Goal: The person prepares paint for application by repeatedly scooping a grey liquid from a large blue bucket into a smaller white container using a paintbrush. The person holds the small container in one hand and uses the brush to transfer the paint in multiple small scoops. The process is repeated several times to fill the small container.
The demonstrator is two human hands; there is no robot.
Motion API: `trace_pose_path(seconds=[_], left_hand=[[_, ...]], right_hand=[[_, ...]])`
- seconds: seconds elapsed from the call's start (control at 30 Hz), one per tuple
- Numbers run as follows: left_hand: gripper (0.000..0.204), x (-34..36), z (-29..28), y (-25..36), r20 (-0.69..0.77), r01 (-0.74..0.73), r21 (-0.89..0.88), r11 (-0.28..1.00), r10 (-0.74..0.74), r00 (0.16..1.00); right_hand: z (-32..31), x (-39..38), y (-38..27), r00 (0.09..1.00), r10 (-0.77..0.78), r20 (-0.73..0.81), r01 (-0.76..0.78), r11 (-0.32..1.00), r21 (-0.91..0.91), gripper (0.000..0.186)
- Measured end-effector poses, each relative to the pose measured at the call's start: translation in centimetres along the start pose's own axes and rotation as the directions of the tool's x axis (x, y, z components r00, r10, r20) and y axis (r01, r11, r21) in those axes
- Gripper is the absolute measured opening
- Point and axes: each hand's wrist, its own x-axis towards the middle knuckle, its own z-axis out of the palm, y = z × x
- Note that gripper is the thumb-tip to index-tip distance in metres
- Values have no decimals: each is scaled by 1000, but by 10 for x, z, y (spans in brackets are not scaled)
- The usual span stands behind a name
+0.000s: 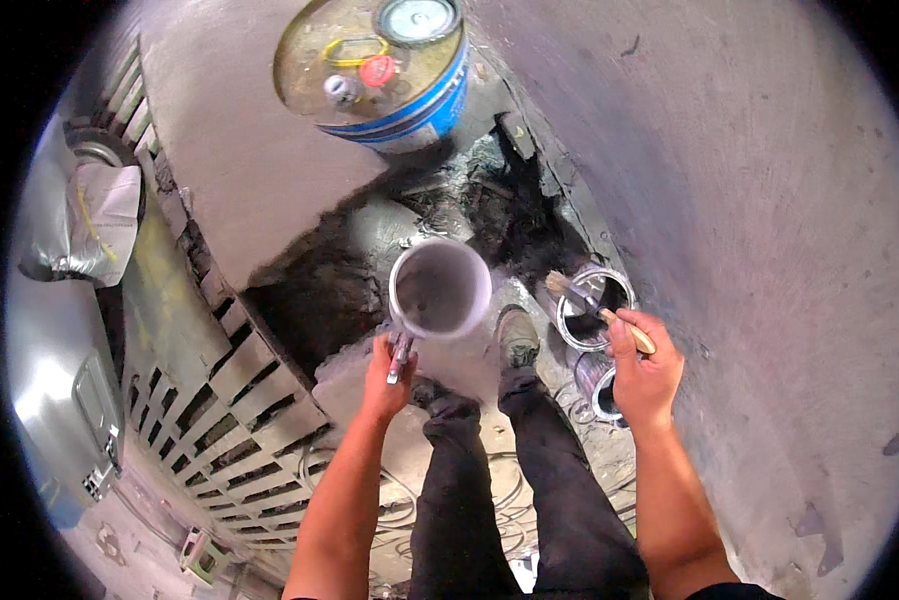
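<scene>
My left hand (388, 378) is closed round the metal and red handle of a wide, round, open cup (479, 272). The cup is pale at the rim and grey inside. A paintbrush (610, 313) with a light wooden handle is gripped in my right hand (650, 370). Its tan bristles point up and left, over an open metal can (625, 280) with a dark inside. Just below that can, partly behind my right hand, a second open can (602, 392) shows.
Ahead stands a blue drum (440, 115) with lids and caps on top. Slatted wood (240, 425) runs along the left, beside silver panels (65, 370). Dark stains (320, 290) cover the floor. A hose (395, 500) coils behind my legs; a grey wall (770, 250) rises at right.
</scene>
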Motion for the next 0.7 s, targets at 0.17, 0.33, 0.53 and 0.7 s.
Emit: trace_pose_path(seconds=[0.17, 0.33, 0.53, 0.7], left_hand=[[51, 43, 37, -24, 81, 69, -265, 962, -48, 995], [31, 64, 67, -23, 39, 84, -217, 973, -77, 996], [34, 67, 38, -60, 65, 94, -382, 919, -75, 995], [29, 48, 33, -31, 101, -20, -47, 999, 25, 995]], right_hand=[[-8, -6, 27, 998, 54, -16, -53, 999, 4, 17], [-18, -17, 38, 993, 102, -67, -99, 994, 42, 16], [-13, -47, 37, 986, 138, -97, -129, 987, 91, 16], [-18, -87, 39, 958, 213, -189, -179, 967, 181, 15]])
